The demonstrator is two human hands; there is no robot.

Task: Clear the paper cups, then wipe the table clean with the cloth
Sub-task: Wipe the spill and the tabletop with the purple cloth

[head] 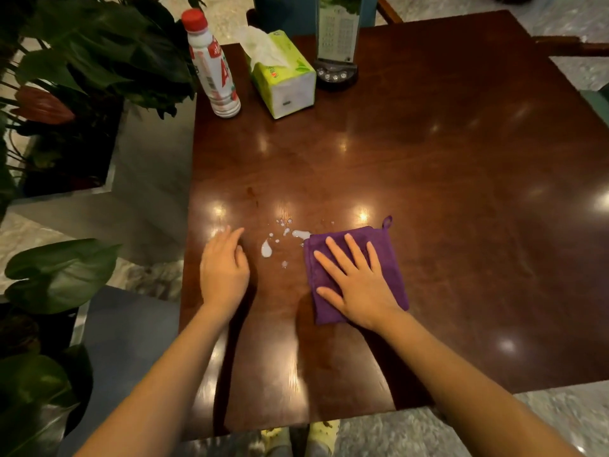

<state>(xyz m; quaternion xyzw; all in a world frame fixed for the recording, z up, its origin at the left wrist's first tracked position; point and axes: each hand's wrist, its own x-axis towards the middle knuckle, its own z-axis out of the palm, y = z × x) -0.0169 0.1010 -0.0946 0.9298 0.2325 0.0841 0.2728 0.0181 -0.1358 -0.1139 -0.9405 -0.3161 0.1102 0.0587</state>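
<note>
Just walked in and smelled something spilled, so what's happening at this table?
A person is wiping up. The right hand presses flat on a purple cloth, whose edge touches the white spill. The left hand rests open on the table beside the spill. No paper cups are in view. A bottle and tissue box stand at the far side.

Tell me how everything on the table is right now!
Purple cloth: folded, flat, pressed under the right hand.
Left hand: empty, resting on the table.
White spill: still wet, unwiped, touching the cloth's corner.
Bottle: upright, red cap on.
Tissue box: open, a tissue sticking out.
Paper cups: none in view.
</note>
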